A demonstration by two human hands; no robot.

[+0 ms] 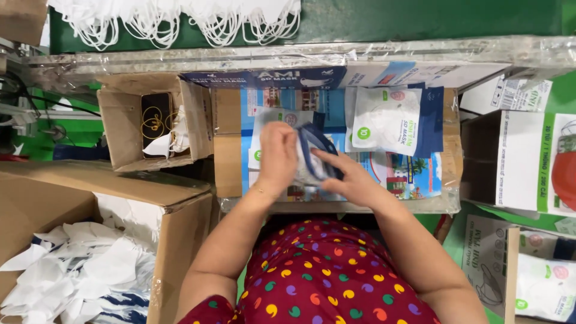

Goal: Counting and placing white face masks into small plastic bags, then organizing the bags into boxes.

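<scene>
left hand (277, 157) grips mask pouch (309, 162) | right hand (351, 180) grips pouch's right side

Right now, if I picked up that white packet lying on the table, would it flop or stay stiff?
The packet would probably flop: it looks like a thin plastic pouch lying flat. It is likely light, since it seems to hold only a folded mask. Its glossy face could be a bit slippery, like the one in the hands.

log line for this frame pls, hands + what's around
left hand: presses white pouch | right hand: slides dark blue masks into it | filled pouch stack: right | loose-mask box: lower left
</scene>
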